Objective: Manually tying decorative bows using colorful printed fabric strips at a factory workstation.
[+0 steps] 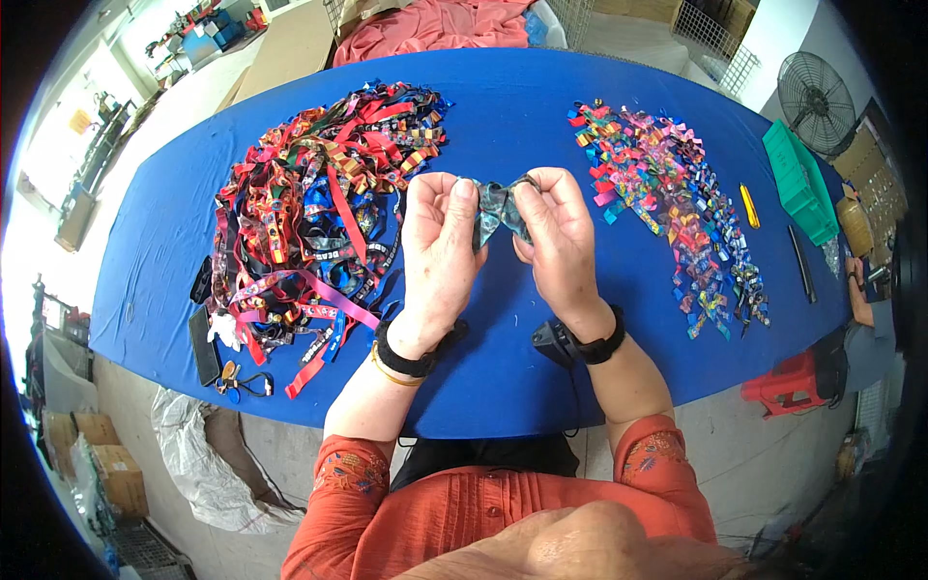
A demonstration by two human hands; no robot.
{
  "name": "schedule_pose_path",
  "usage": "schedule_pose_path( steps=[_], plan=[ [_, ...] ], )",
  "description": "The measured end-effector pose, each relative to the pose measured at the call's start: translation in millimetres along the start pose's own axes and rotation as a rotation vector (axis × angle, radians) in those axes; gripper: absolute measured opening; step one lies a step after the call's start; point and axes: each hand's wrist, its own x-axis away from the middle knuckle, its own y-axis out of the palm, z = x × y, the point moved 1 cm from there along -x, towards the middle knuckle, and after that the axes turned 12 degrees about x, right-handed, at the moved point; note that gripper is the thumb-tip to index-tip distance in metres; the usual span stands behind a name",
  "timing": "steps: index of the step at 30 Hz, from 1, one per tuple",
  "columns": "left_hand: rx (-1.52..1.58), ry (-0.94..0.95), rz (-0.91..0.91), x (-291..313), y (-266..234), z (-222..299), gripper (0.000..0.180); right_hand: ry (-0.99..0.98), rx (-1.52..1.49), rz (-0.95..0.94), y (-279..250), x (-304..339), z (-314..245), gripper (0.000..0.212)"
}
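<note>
Both hands raised over the middle of the blue desk [541, 116], close together. Left hand [440, 251] pinching one end of a short patterned ribbon strip [498, 208] between thumb and fingers; right hand [559, 242] clamped on the other end, fingers curled over it. Strip held just above the desk, between the two piles, folded or twisted at the middle, perhaps into a bow shape, though too small to tell for sure. Black bands on both wrists, a small black device [553, 340] strapped by the right one.

To the left, a big tangled heap of long printed lanyards [319, 213], mostly red, black and blue, spread from near edge to far. At its near left edge, a dark phone [204, 346] lying flat. To the right, a looser scatter of small bright folded ribbon pieces [667, 193]. Farther right, a yellow cutter [749, 205], a black pen [801, 263] and a green plastic tray [797, 179] at the desk's edge. Beyond, a standing fan [815, 89] on the far right.
</note>
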Motion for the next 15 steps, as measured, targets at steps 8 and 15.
schedule_pose_path(
  steps=[8,15],
  plan=[
    [0.141,-0.160,-0.082,0,-1,11,0.016,-0.033,0.007,0.018,-2,-2,3,0.009],
    [0.147,-0.136,-0.071,-1,-5,8,0.008,0.009,-0.053,-0.006,-1,-2,3,0.009]
  ],
)
